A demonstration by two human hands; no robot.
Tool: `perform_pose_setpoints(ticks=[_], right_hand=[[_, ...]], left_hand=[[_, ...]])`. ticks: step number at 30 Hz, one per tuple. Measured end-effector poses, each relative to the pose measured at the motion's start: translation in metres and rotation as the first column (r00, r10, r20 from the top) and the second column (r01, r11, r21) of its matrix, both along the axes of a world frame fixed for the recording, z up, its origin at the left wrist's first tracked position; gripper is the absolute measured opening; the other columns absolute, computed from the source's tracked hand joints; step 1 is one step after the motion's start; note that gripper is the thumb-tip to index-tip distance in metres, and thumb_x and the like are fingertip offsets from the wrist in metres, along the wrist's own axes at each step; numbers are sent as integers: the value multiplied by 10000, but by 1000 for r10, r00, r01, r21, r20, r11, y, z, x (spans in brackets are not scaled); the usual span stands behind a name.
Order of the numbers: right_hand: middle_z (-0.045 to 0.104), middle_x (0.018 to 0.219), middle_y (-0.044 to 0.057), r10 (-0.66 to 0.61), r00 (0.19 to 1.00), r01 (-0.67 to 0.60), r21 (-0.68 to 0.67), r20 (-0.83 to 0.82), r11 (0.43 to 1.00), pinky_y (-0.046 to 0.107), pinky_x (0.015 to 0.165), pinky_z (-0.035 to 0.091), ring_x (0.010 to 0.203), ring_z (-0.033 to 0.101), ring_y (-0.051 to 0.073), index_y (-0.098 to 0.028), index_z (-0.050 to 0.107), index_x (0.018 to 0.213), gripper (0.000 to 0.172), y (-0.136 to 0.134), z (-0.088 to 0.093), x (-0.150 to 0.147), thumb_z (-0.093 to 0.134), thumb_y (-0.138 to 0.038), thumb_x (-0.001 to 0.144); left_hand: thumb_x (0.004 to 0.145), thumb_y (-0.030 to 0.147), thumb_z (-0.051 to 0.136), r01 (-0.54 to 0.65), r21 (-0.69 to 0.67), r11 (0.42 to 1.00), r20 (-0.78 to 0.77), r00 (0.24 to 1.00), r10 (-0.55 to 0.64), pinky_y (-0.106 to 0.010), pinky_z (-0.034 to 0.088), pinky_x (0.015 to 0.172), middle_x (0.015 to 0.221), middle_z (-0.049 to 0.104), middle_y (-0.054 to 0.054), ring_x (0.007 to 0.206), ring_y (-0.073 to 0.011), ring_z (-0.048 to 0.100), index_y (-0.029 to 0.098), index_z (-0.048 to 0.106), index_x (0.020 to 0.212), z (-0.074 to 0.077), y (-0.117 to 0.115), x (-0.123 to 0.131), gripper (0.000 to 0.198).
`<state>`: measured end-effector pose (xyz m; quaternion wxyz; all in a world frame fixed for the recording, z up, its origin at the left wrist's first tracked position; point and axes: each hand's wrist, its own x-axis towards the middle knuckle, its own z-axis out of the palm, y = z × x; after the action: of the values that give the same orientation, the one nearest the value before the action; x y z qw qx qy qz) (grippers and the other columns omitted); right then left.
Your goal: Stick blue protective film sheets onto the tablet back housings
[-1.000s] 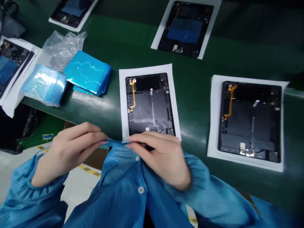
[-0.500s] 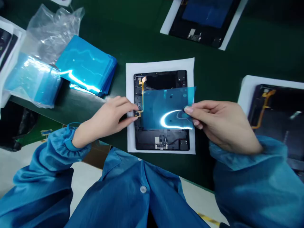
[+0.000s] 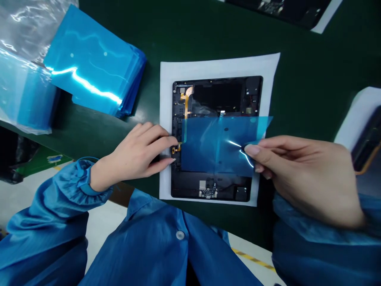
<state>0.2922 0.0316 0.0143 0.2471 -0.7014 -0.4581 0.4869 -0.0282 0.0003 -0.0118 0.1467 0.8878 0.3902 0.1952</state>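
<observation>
A tablet (image 3: pixel 190 182) without its back cover lies on a white sheet (image 3: pixel 208 67), its inner parts and an orange flex cable (image 3: pixel 186 115) showing. Across its middle lies a see-through blue plastic film (image 3: pixel 199 145), the right side sticking out past the tablet's edge. Between thumb and fingers, my right hand (image 3: pixel 303 171) pinches the film's right edge, which bends up there. My left hand (image 3: pixel 139 153) is at the tablet's left edge by the cable's lower end, thumb and forefinger apart, holding nothing I can see.
On the left is a stack of blue films (image 3: pixel 92 67), with a clear plastic bag (image 3: pixel 26 24) holding more blue sheets beside it. Another opened tablet (image 3: pixel 285 12) is at the top right, and one more (image 3: pixel 369 139) at the right edge. The table (image 3: pixel 178 31) is dark green.
The view has come closer and shifted. The film now lies flatter over the tablet's middle, still pinched by my right hand. My left thumb and forefinger have drawn slightly back from the cable end.
</observation>
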Motion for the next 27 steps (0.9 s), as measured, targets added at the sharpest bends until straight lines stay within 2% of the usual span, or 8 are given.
perform_pose_setpoints(ticks=[9, 21, 27], right_hand=[[672, 560, 14, 37, 997, -38, 14, 61, 999, 174, 417, 447, 466, 572, 94, -219, 847, 764, 463, -3, 0, 4, 996, -618, 584], [661, 553, 9, 40, 999, -41, 28, 29, 999, 177, 413, 452, 451, 559, 91, -216, 842, 776, 364, -5, 0, 7, 982, -529, 652], [672, 564, 14, 42, 998, -43, 25, 35, 999, 189, 412, 461, 461, 569, 102, -216, 839, 772, 373, -5, -1, 6, 997, -522, 628]], left_hand=[[1079, 395, 599, -9, 19, 1000, -10, 1000, 9, -391, 454, 755, 1087, 711, -98, 903, -251, 615, 185, 632, 1275, 0, -1, 1, 289], [1083, 401, 596, -5, 25, 1000, -11, 1000, 6, -386, 452, 755, 1087, 708, -101, 908, -252, 607, 177, 634, 1275, 1, 0, 1, 297], [1068, 400, 618, -4, 12, 1000, -15, 1000, 4, -389, 453, 761, 1093, 707, -98, 912, -252, 609, 188, 630, 1281, 0, 0, 0, 301]])
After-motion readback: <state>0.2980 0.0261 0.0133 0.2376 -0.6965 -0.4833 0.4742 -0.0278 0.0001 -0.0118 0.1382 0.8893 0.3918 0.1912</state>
